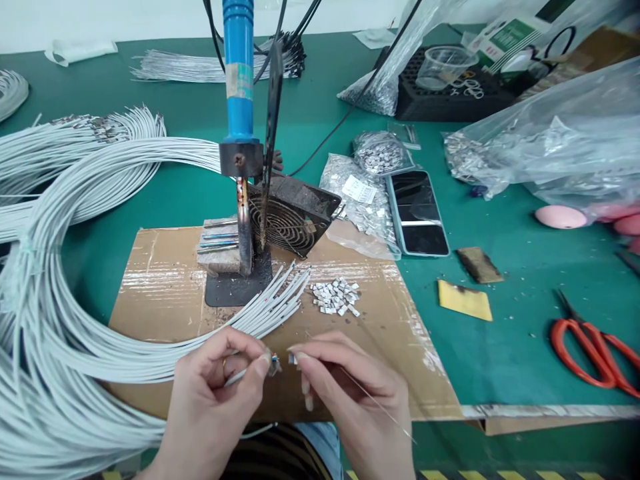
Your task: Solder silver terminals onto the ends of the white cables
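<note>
My left hand [215,393] is closed in a pinch on a white cable, whose stripped end [275,363] shows small coloured wires past my fingertips. Facing it across a small gap, my right hand [357,393] pinches a small metal connector [292,359]. A thin solder wire [375,401] also runs through the right hand and slants down across it. Just beyond both hands lie the ends of a white cable bundle [270,307] and a pile of small metal connectors [335,296]. A blue-handled soldering iron [239,87] stands clamped, tip down, behind them.
Cardboard [150,280] covers the work spot on the green table [500,360]. A small fan [295,213] leans behind the iron. Rightward lie a phone [419,213], a yellow sponge [465,300], red-handled scissors [590,350] and bags of metal parts [360,193]. Coiled cables [50,280] fill the left.
</note>
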`<state>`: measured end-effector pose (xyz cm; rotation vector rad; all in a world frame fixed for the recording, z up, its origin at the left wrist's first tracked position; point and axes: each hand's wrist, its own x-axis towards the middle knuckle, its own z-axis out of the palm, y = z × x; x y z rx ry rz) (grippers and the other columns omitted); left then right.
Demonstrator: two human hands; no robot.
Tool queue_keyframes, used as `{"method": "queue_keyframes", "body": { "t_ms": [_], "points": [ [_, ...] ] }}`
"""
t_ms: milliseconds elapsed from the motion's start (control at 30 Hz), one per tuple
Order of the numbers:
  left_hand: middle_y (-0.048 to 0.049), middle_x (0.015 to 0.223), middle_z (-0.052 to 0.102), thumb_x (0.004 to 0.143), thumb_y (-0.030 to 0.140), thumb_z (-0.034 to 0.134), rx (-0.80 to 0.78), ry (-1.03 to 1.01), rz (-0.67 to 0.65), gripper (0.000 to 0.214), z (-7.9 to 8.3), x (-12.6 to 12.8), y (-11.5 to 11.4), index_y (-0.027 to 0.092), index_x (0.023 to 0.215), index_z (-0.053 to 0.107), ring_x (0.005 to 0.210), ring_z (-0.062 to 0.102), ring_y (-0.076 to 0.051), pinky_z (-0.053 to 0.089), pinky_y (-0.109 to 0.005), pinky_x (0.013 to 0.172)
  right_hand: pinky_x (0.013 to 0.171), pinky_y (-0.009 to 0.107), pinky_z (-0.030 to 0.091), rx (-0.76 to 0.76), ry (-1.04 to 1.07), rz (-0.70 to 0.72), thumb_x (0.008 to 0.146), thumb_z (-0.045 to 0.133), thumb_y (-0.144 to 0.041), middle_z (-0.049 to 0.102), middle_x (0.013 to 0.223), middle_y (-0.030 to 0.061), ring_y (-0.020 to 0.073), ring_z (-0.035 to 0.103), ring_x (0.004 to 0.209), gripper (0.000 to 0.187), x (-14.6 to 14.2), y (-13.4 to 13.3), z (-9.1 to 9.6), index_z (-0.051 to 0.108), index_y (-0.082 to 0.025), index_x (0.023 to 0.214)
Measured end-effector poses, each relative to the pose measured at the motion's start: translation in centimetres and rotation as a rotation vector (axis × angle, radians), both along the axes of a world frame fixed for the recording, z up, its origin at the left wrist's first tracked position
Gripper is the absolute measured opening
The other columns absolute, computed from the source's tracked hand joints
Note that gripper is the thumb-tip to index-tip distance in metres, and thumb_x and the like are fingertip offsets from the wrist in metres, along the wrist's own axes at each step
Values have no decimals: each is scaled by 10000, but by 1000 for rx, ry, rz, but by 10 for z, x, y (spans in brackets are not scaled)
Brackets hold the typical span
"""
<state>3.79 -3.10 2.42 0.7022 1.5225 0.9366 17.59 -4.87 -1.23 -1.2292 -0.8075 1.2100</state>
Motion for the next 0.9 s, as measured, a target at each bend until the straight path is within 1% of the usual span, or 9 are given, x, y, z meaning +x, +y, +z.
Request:
{"method": "queue_keyframes", "body": {
  "t_ms": [100, 200, 333, 400, 533, 600, 733, 900],
  "points": [
    [0, 718, 735, 653, 191, 844, 12, -26, 11, 133, 1, 1, 0, 181, 639, 712, 579, 621, -98, 518, -153, 568, 460, 209, 505, 91, -107, 49, 860, 808, -173, 728, 746, 23, 109, 594, 518, 190, -1, 0, 2, 894, -331, 919],
    [5, 738, 750, 652, 169, 846, 29, -32, 30, 133, 1, 2, 0, 192, 624, 718, 592, 657, -103, 548, -150, 587, 512, 223, 531, 145, -204, 38, 856, 801, -138, 741, 770, 21, 115, 602, 549, 259, -2, 1, 0, 890, -351, 973],
    [2, 777, 764, 645, 154, 863, 48, -47, 48, 147, 1, 1, 1, 195, 606, 727, 619, 681, -98, 542, -125, 590, 473, 212, 499, 85, -147, 46, 867, 802, -174, 728, 773, 11, 100, 569, 519, 193, 0, 2, -2, 888, -343, 905],
    [1, 777, 764, 656, 163, 865, 56, -57, 41, 146, 0, 1, 0, 198, 610, 731, 641, 696, -106, 551, -130, 609, 454, 210, 483, 57, -118, 70, 876, 807, -207, 718, 765, 14, 100, 561, 513, 162, 2, 4, -2, 890, -340, 917],
    [0, 767, 750, 671, 171, 862, 73, -32, 9, 145, 0, -1, 0, 199, 619, 730, 646, 686, -112, 542, -132, 594, 463, 197, 474, 61, -119, 168, 892, 799, -207, 729, 773, 14, 100, 573, 543, 199, 7, 7, -3, 887, -363, 977],
    [-2, 769, 743, 672, 182, 865, 77, -11, -3, 150, -1, -1, 0, 198, 618, 726, 651, 686, -118, 543, -138, 591, 471, 197, 475, 59, -117, 194, 892, 800, -205, 733, 777, 13, 103, 578, 557, 208, 10, 8, -4, 886, -370, 984],
    [-10, 767, 734, 683, 205, 868, 78, 9, -23, 165, -1, -1, 0, 196, 617, 717, 674, 697, -139, 564, -162, 610, 475, 201, 473, 52, -118, 198, 886, 805, -209, 727, 782, 8, 100, 558, 554, 214, 12, 8, -3, 884, -384, 978],
    [-14, 768, 738, 677, 181, 859, 87, -2, -19, 152, -2, -1, 0, 198, 612, 723, 674, 697, -137, 563, -162, 625, 456, 200, 454, 55, -142, 204, 881, 808, -201, 722, 782, 16, 100, 548, 544, 221, 12, 7, -4, 885, -377, 990]
  ]
}}
